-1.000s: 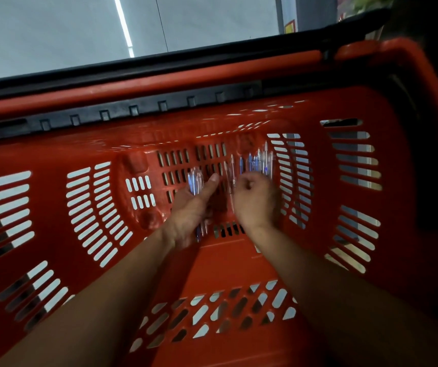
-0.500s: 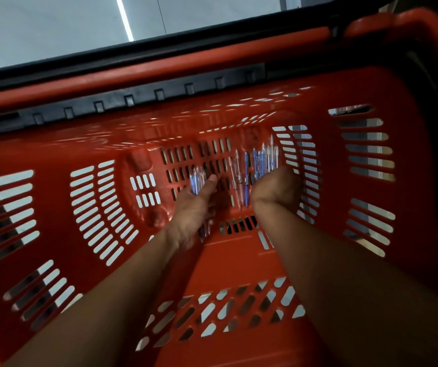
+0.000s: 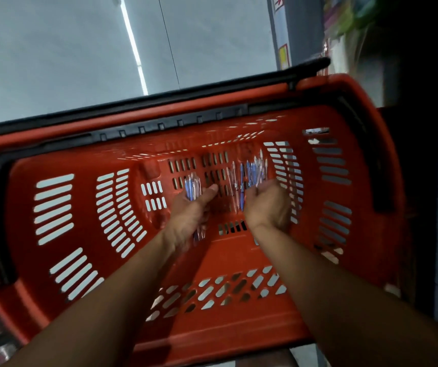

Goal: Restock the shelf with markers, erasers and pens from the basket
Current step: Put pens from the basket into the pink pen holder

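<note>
Basket [image 3: 85, 308]: red, slotted, fills mid-frame; black handle [image 3: 159, 98] along its upper rim.
Left hand [image 3: 191, 215]: centre, fingers curled round a bundle of pens [image 3: 193, 188], thumb stretched along them.
Right hand [image 3: 266, 207]: just right of centre, fingers curled over loose pens [image 3: 255, 170] on the basket floor.
Floor [image 3: 53, 54]: grey, upper left.

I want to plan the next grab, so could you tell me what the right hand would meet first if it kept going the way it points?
Most likely the loose pens on the basket floor just beyond the right hand; depth is unclear, and its curled fingers may already touch them.
</note>
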A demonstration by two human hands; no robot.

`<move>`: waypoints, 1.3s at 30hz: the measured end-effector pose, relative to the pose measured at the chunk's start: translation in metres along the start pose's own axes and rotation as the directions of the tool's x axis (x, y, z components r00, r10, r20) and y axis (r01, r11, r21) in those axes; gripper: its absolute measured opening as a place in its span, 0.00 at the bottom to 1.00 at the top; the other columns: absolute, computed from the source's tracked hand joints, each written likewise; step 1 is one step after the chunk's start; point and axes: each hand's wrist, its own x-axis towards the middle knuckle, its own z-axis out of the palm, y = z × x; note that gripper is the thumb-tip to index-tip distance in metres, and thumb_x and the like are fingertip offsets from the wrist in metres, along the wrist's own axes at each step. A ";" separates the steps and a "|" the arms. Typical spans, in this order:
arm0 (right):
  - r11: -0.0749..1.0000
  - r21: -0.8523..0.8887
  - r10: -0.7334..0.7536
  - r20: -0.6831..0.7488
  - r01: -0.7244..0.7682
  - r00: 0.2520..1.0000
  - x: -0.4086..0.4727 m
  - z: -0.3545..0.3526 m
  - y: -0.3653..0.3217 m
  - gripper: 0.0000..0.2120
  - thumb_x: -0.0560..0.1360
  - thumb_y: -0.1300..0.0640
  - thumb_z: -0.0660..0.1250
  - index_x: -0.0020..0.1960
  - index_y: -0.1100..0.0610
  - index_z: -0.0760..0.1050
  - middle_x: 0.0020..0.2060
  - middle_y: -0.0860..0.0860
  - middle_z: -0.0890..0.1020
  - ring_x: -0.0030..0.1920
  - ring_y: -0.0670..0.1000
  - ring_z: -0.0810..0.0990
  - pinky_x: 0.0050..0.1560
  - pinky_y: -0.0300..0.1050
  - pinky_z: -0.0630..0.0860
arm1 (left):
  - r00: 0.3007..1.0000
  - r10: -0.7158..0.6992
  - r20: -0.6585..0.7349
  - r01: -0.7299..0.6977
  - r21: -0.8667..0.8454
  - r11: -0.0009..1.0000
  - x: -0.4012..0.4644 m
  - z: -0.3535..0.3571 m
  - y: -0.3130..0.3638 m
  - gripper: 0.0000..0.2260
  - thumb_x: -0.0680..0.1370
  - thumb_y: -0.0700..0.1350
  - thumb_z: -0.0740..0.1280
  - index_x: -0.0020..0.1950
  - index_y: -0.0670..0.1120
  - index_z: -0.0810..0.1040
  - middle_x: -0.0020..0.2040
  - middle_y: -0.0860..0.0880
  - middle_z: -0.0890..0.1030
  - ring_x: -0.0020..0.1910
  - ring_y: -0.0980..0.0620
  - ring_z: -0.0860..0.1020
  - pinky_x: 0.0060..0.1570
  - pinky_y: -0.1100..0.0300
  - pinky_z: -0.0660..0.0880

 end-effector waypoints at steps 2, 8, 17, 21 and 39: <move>0.994 0.112 -0.012 0.007 0.011 1.000 -0.019 -0.013 -0.004 0.06 0.80 0.49 0.69 0.46 0.49 0.76 0.41 0.49 0.82 0.40 0.50 0.82 0.33 0.40 0.74 | 1.000 0.027 -0.005 -0.027 0.019 0.999 -0.015 0.000 0.009 0.23 0.76 0.62 0.75 0.56 0.43 0.81 0.34 0.45 0.84 0.27 0.50 0.81 0.31 0.53 0.80; 0.893 0.446 -0.111 0.103 0.054 0.988 -0.084 -0.083 -0.024 0.06 0.77 0.54 0.73 0.44 0.48 0.77 0.38 0.44 0.83 0.38 0.47 0.83 0.43 0.43 0.80 | 0.996 0.088 -0.016 -0.087 0.029 0.996 -0.101 0.015 0.064 0.14 0.81 0.55 0.71 0.39 0.51 0.78 0.29 0.49 0.69 0.24 0.51 0.66 0.26 0.58 0.66; 0.729 0.637 -0.388 0.081 0.252 0.918 -0.185 -0.240 -0.038 0.04 0.79 0.51 0.72 0.46 0.48 0.79 0.42 0.48 0.85 0.42 0.53 0.86 0.47 0.56 0.84 | 0.946 0.268 0.182 -0.297 0.159 0.942 -0.268 0.040 0.153 0.14 0.82 0.55 0.71 0.40 0.50 0.80 0.30 0.47 0.72 0.26 0.50 0.67 0.25 0.58 0.65; 0.616 0.725 -0.456 0.011 0.307 0.890 -0.235 -0.300 -0.032 0.05 0.79 0.54 0.72 0.45 0.49 0.79 0.37 0.47 0.84 0.34 0.47 0.85 0.37 0.44 0.82 | 0.899 0.363 0.243 -0.417 0.225 0.881 -0.343 0.042 0.174 0.19 0.83 0.55 0.70 0.52 0.37 0.78 0.38 0.40 0.76 0.30 0.46 0.69 0.28 0.56 0.67; 0.336 0.891 -0.390 -0.163 0.305 0.906 -0.414 -0.369 0.061 0.14 0.69 0.41 0.76 0.49 0.47 0.85 0.41 0.51 0.88 0.39 0.49 0.87 0.39 0.47 0.83 | 0.699 0.364 0.615 -0.642 0.318 0.697 -0.533 0.028 0.155 0.08 0.79 0.55 0.74 0.48 0.50 0.85 0.35 0.44 0.77 0.25 0.52 0.68 0.24 0.60 0.67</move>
